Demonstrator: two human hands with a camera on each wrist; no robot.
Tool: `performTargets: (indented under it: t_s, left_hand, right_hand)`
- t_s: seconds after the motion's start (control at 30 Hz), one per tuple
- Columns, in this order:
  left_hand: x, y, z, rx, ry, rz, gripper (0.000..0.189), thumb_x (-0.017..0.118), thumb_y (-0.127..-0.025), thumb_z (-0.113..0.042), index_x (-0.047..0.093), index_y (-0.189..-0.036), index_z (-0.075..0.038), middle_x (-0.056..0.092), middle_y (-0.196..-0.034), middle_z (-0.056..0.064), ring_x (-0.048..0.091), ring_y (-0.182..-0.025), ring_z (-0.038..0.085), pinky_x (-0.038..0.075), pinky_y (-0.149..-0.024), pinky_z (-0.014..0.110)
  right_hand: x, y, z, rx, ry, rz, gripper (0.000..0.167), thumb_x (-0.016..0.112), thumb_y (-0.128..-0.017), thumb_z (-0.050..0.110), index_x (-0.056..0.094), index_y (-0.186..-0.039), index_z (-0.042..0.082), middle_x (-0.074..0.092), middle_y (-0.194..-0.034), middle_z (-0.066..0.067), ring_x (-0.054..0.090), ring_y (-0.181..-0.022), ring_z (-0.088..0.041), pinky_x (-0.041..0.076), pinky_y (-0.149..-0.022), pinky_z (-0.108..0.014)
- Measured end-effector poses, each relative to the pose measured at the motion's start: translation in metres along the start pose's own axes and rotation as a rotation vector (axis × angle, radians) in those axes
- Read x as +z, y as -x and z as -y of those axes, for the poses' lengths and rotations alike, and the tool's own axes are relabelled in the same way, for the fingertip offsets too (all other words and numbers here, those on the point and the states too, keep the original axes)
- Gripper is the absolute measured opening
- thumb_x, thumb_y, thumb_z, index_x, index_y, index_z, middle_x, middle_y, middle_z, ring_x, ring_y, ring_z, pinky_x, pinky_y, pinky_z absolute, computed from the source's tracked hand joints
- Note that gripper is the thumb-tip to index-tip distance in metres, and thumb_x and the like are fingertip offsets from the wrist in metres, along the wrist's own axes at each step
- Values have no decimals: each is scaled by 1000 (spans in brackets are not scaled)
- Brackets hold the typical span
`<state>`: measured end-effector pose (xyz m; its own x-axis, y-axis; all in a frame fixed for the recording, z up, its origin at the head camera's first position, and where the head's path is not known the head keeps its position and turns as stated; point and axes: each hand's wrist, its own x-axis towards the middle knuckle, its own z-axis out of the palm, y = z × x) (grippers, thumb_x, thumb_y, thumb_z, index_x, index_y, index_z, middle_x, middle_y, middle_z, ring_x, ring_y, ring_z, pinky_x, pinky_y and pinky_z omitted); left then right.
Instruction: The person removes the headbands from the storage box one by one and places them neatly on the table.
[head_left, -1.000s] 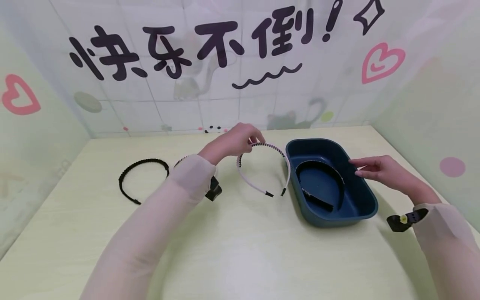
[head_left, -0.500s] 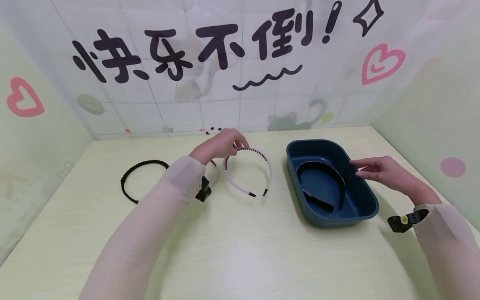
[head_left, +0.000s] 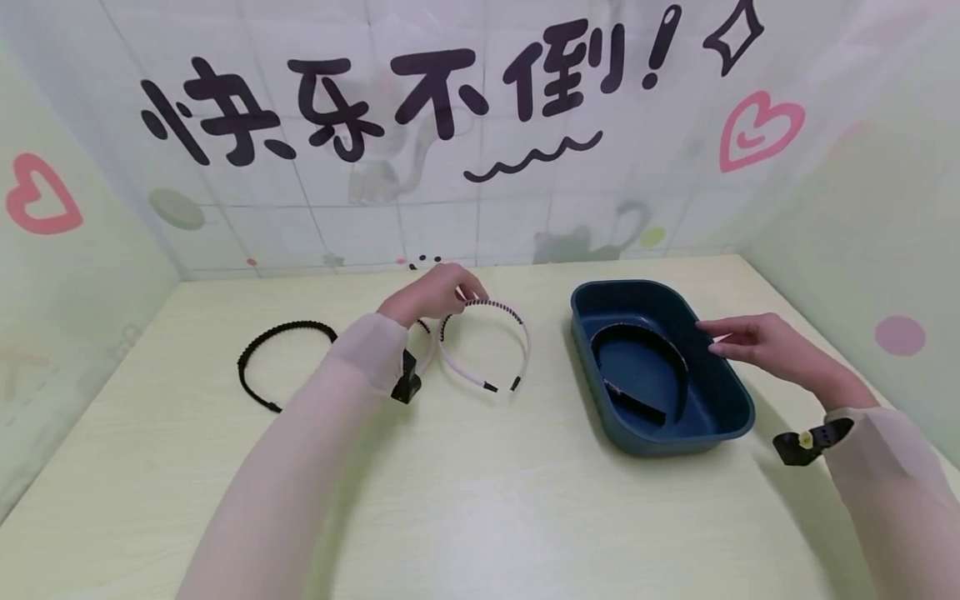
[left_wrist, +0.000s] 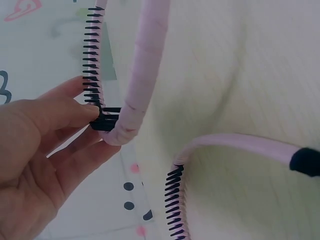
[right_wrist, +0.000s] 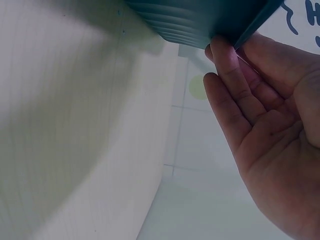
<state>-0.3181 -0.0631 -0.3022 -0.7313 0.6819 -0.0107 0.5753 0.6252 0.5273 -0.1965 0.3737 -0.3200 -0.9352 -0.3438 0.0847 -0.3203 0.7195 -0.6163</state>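
My left hand (head_left: 435, 293) pinches a pale pink headband (head_left: 527, 343) at its top, and its two black-tipped ends hang down towards me. In the left wrist view, thumb and fingers grip the band beside its black comb teeth. A second pink headband (left_wrist: 240, 140) lies close by on the table, partly hidden by my left arm in the head view. Farther left is a black headband (head_left: 288, 324), also partly covered by the sleeve. My right hand (head_left: 765, 342) holds the right rim of a dark blue plastic basin (head_left: 637, 442), fingers against its outer wall. A wide black headband (head_left: 652, 333) lies inside the basin.
The pale wooden table (head_left: 480, 508) meets a printed back wall (head_left: 420, 217) and side walls on the left and right. Black camera mounts (head_left: 407, 379) are strapped on both wrists.
My left hand has moved left and slightly down with the pink headband, from beside the basin's left rim to near the other pink headband. My right hand stays at the basin.
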Motion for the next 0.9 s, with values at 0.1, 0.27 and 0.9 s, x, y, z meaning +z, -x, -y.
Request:
performTargets:
  t_s: [0.1,0.27,0.9]
  left_hand:
    - [2,-4,7,-16,8,-4,39,49,-76,19,67,-106,1,64,-102,16,58,-97,27,49,-79,32]
    - [4,-8,13,-11,-1,-11,41,48,-74,20,68,-105,3,65,-99,17,59,-95,28,49,-75,32]
    - [10,-20,26,-61,-15,3,42,46,-74,19,68,-105,2,65,-99,19,59,-95,29,48,-71,28]
  right_hand:
    - [-1,0,0,-1,6,-2,37,60,-86,1,53,-120,-13,59,-109,-29,59,-81,4,47,-68,-13]
    - [0,0,2,5,-4,4,36,60,-87,2,54,-120,-12,59,-109,-29,59,-81,4,47,-68,-13]
    - [-3,-1,0,44,-2,33,38,59,-89,5,52,-122,-11,58,-112,-27,59,-83,2,47,-70,-15]
